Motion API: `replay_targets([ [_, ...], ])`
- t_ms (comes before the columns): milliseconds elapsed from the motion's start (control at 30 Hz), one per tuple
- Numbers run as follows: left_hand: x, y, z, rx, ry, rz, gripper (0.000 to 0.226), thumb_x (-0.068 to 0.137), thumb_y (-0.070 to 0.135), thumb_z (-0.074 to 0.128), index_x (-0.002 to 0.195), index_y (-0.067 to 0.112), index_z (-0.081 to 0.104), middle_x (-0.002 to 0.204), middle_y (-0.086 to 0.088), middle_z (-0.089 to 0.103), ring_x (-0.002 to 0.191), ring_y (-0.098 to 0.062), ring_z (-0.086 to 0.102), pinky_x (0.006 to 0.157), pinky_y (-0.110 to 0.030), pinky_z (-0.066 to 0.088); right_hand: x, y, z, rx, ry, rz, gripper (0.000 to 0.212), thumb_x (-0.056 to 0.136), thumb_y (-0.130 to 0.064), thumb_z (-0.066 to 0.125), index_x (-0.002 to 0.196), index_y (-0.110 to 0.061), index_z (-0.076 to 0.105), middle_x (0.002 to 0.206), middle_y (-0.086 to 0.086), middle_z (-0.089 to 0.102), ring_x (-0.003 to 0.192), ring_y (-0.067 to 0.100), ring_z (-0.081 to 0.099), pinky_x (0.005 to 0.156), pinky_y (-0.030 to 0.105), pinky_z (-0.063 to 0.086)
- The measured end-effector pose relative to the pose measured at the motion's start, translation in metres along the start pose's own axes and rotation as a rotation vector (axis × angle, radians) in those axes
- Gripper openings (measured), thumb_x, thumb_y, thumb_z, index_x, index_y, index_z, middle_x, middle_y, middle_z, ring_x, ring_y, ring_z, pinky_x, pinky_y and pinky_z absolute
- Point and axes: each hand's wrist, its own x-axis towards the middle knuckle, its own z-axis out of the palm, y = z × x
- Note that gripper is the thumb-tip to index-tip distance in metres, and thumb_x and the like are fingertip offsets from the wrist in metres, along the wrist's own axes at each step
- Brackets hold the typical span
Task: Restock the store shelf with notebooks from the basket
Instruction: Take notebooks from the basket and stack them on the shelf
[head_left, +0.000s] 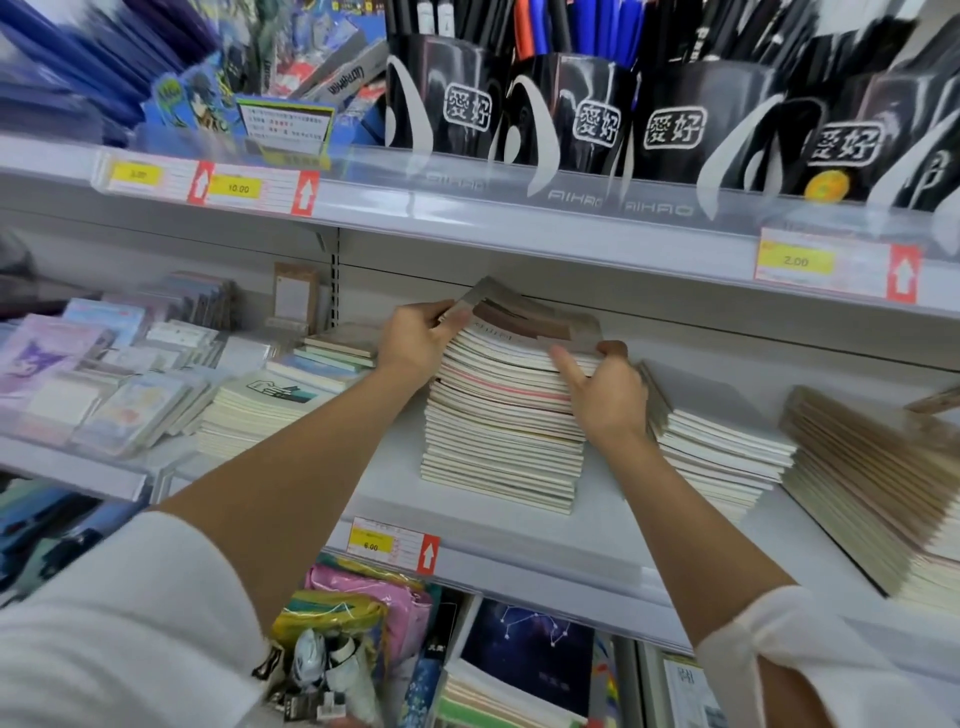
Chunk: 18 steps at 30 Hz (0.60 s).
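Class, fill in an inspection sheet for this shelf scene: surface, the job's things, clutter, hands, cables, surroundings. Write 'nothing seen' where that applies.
Surface: white middle shelf, bare in front of the stack, with a 6.00 price tag on its edge.
Job's things: tall notebook stack; the top notebooks are raised and tilted at the left corner. The basket is not in view.
Clutter: left paper stack and right paper stack, both lower.
Hands: left hand pinches the top notebooks' left corner; right hand grips their right edge.
Cables: nothing seen.
Surroundings: black pen cups on the shelf above; starry notebook on the shelf below.
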Motion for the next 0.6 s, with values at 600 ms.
replay_targets([
  [600, -0.111, -0.070, -0.155, 0.110, 0.356, -0.298, 0.037, 0.098, 0.030, 0.048, 0.067, 0.013, 0.057, 0.073, -0.010, 0.057, 0.072, -0.029, 0.054, 0.066, -0.029, 0.037, -0.134, -0.122, 0.101, 0.231, 0.087, -0.653, 0.014, 0.087, -0.024, 0.054, 0.092, -0.014, 0.063, 0.092, 0.000, 0.061, 0.090, 0.022, 0.053, 0.083, 0.034, 0.035],
])
